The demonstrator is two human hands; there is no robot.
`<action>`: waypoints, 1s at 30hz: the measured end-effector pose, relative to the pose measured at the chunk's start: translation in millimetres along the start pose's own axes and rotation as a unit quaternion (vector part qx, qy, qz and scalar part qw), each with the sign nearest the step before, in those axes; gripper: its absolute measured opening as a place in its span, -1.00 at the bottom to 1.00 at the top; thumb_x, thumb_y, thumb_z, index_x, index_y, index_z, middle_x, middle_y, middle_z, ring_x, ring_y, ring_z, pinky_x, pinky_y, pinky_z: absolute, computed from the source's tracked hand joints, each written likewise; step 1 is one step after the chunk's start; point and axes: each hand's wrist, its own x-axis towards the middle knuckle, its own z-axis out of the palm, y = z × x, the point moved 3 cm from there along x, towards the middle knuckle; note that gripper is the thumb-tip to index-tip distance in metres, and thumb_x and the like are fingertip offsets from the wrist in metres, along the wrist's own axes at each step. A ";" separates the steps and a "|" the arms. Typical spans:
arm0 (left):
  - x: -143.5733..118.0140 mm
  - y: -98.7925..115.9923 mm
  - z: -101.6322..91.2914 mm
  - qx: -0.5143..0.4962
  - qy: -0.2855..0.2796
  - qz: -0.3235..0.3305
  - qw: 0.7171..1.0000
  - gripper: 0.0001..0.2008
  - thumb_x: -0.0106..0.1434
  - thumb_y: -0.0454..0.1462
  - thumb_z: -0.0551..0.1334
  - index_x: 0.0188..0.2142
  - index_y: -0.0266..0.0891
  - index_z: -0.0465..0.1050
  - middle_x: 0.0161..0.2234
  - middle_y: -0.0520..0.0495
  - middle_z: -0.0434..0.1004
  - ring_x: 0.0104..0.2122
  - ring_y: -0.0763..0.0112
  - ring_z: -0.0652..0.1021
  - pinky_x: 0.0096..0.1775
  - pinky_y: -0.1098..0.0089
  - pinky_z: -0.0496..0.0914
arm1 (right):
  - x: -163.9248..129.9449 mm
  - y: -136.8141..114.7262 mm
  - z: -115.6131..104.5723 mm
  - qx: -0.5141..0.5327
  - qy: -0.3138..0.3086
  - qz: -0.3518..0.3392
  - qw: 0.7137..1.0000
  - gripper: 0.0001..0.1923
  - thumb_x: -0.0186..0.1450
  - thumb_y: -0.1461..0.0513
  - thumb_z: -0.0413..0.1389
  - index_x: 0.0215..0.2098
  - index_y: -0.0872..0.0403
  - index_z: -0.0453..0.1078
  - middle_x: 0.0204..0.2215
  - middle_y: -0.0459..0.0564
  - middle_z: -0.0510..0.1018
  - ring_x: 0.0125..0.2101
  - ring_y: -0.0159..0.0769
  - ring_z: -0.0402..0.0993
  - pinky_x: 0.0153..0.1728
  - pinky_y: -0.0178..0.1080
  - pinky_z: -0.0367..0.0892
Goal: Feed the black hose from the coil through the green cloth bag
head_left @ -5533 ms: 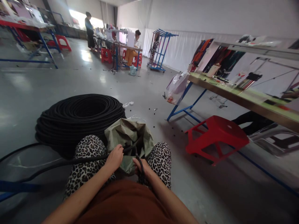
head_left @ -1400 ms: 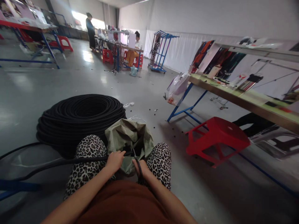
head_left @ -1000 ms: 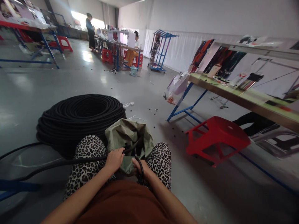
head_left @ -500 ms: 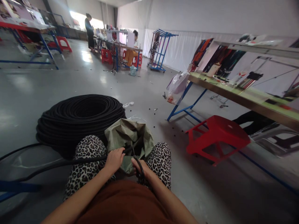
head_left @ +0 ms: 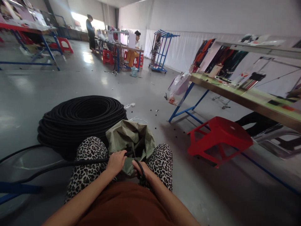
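Between the person's 2 knees an olive-green bag [head_left: 119, 133] stands open, its rim crumpled. Dark pieces show inside, but shadow hides the bottom, so neither their kind nor their number can be made out.

The left hand [head_left: 116, 161] is closed around a black cord [head_left: 84, 162], whose free end reaches over the bag's mouth. The right hand [head_left: 144, 169] is curled around the dark handles of the scissors [head_left: 141, 171]; their thin blades lie by that end, and whether they touch it is hard to tell. The cord runs left across the patterned trousers.

A large black coil [head_left: 70, 128] lies on the floor beside the bag, partly behind the left knee. A clear plastic bag [head_left: 180, 84] hangs at the end of the tabletop [head_left: 235, 91], something orange-brown blurred at its bottom. A pale blue bucket [head_left: 134, 72] stands farther off, its contents too small to tell. A co-worker's legs [head_left: 255, 124] show beneath the tabletop, the body mostly cut off.
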 end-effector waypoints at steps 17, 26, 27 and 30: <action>-3.3 2.5 0.4 0.009 -0.032 0.014 0.999 -0.64 0.35 -0.30 0.04 0.09 -0.18 0.41 0.00 -0.16 0.58 -0.02 0.22 0.55 -0.02 0.23 0.35 | -6.4 -4.7 -0.4 -0.046 -0.020 -0.037 0.998 -0.43 0.16 -0.23 0.14 -0.47 0.12 0.29 -0.63 -0.16 0.32 -0.61 -0.44 0.33 -0.53 -0.36 0.29; -3.0 2.0 -1.7 0.015 -0.058 0.036 0.998 -0.65 0.35 -0.31 0.05 0.09 -0.17 0.42 -0.05 -0.16 0.59 -0.03 0.22 0.56 -0.04 0.25 0.35 | -7.7 -6.2 -3.5 -0.131 0.000 -0.028 0.991 -0.43 0.23 -0.22 0.07 -0.49 0.11 0.27 -0.63 -0.14 0.33 -0.59 -0.42 0.34 -0.53 -0.37 0.26; -2.8 1.6 -1.1 0.016 -0.057 0.039 0.997 -0.64 0.35 -0.31 0.05 0.09 -0.17 0.42 -0.05 -0.16 0.59 -0.03 0.22 0.56 -0.04 0.25 0.36 | -7.6 -6.7 -3.4 -0.130 0.002 -0.033 0.991 -0.43 0.23 -0.22 0.07 -0.50 0.11 0.26 -0.63 -0.14 0.32 -0.60 -0.43 0.33 -0.53 -0.38 0.24; -2.1 0.3 1.0 0.019 -0.057 0.043 0.997 -0.64 0.35 -0.32 0.04 0.09 -0.17 0.42 -0.06 -0.16 0.60 -0.04 0.21 0.56 -0.05 0.25 0.36 | -6.8 -7.1 -3.2 -0.133 0.010 -0.051 0.990 -0.42 0.23 -0.22 0.08 -0.51 0.12 0.26 -0.63 -0.14 0.32 -0.60 -0.44 0.29 -0.56 -0.38 0.20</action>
